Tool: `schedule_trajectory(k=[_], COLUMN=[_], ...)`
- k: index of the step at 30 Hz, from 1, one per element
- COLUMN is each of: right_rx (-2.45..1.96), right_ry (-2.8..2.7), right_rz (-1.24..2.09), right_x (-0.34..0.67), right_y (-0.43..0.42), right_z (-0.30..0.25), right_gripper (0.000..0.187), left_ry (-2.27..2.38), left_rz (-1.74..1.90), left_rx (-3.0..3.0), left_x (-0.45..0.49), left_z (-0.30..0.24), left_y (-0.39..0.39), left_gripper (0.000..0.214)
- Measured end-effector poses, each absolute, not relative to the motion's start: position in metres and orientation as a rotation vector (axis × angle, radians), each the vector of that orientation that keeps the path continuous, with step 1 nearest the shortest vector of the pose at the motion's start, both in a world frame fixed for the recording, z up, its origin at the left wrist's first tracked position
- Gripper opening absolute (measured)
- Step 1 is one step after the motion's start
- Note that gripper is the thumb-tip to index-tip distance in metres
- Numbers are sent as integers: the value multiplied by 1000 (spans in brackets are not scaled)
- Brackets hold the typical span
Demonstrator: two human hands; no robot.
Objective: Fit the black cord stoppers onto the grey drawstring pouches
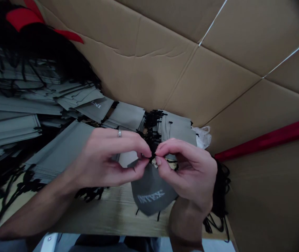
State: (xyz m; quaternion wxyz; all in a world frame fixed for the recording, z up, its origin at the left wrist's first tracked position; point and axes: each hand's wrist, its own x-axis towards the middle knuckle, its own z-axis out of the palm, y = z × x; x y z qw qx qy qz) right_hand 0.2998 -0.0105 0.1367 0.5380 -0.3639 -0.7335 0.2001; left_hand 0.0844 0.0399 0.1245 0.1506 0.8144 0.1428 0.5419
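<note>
A grey drawstring pouch (152, 187) with white INTEX lettering hangs just below my hands, over the table's near part. Thumb and forefinger of my left hand (107, 157), which wears a ring, are pinched at the pouch's black cord (152, 156). From the other side, my right hand (188, 168) pinches the same cord with thumb and forefinger. The fingertips of both hands almost meet there. The exact shape of the cord between them is too small to make out. My right hand covers the pouch's right edge.
Stacks of grey pouches (60, 147) with black cords fill the left side. More piles of pouches (128, 113) line the cardboard wall (152, 66). Black cords (219, 192) hang at the right, near a clear plastic bag (204, 137). A red strip (270, 138) crosses the cardboard.
</note>
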Motion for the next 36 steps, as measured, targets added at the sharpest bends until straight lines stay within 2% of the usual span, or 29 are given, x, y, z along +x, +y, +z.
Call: schedule_trajectory(k=[4, 9, 21, 36], right_rx=[-898, -973, -858, -901], right_ry=[-1816, -1979, -1813, -1859], right_rz=[287, 94, 336, 254], right_x=[295, 294, 295, 299], right_y=[-15, -16, -15, -13], right_z=[140, 143, 138, 139], right_gripper=[20, 15, 25, 23], left_ry=[417, 364, 309, 365], left_rz=[1631, 1563, 1573, 1471], left_rx=[2629, 2723, 2276, 2443], left_x=[80, 82, 85, 74], left_z=[123, 115, 122, 129], left_y=[35, 40, 42, 44], left_gripper=[17, 12, 20, 14])
